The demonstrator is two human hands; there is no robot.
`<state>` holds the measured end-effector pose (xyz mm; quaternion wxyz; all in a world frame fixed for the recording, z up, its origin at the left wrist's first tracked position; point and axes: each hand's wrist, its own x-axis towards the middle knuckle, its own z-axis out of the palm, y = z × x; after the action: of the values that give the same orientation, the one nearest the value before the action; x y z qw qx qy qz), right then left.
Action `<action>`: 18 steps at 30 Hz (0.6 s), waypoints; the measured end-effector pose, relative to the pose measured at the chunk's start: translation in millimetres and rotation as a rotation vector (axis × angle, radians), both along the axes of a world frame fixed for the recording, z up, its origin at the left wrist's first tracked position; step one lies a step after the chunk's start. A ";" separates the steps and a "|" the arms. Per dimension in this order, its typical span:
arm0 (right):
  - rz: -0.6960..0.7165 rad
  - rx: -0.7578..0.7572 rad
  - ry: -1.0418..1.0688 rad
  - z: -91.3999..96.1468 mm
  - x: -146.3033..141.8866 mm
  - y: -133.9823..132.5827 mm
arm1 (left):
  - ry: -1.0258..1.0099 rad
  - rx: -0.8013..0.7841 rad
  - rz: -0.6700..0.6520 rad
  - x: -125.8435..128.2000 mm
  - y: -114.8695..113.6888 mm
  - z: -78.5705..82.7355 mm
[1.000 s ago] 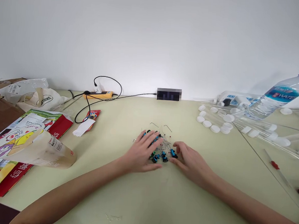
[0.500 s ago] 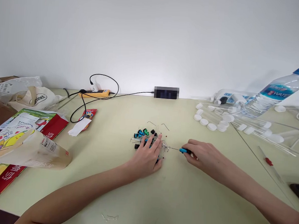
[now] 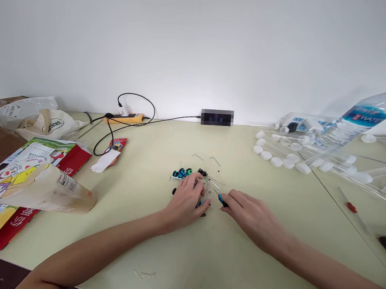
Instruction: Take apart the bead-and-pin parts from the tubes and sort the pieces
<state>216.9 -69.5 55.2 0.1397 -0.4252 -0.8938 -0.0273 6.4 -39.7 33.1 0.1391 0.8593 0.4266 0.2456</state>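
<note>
Right hand: my right hand (image 3: 250,213) has its fingers closed on a blue-and-black piece (image 3: 222,200), thumb and index pinching it at its dark end.
Held piece: at the right edge of the pile, its blue end pointing up and left towards the thin metal rods (image 3: 214,185).
Left hand: my left hand (image 3: 185,200) lies over the pile, fingers bent and thumb apart from them; whether they grip anything beneath, I cannot tell.
Pile: blue, green and black pieces (image 3: 180,174) show beyond and to the left of my left fingers, with more under the palm and by the thumb.
Obstruction: my left hand hides the middle of the pile; the rods lie crossed between my two hands.
Loose rods: two bent rods (image 3: 216,161) lie apart, beyond the pile, on the pale surface (image 3: 152,164).
Right side: white caps (image 3: 276,162), clear tubes and a tilted-looking water bottle (image 3: 366,116), well apart from my fingers.
Left side: a drink cup (image 3: 66,189) by printed packaging (image 3: 72,163); a red packet (image 3: 118,150) further back.
Rear: yellow power strip (image 3: 127,119), its black cable (image 3: 175,117) running to a dark block (image 3: 217,118) at the wall.
</note>
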 end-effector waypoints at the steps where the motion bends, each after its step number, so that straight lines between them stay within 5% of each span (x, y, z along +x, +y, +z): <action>1: 0.010 0.044 -0.016 -3.5 -0.8 -0.7 | -0.008 0.001 -0.002 -0.1 0.0 0.1; 9: 0.018 0.165 -0.092 10.5 12.1 6.9 | 0.108 0.051 0.036 -2.7 7.1 2.0; 18: -0.052 -0.130 0.172 41.3 20.0 8.4 | 0.214 0.146 0.104 -4.9 14.0 2.7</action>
<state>236.8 -61.1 96.5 0.1873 -0.4572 -0.8670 0.0638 1.6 -25.7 35.8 0.0170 0.8651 0.4641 0.1898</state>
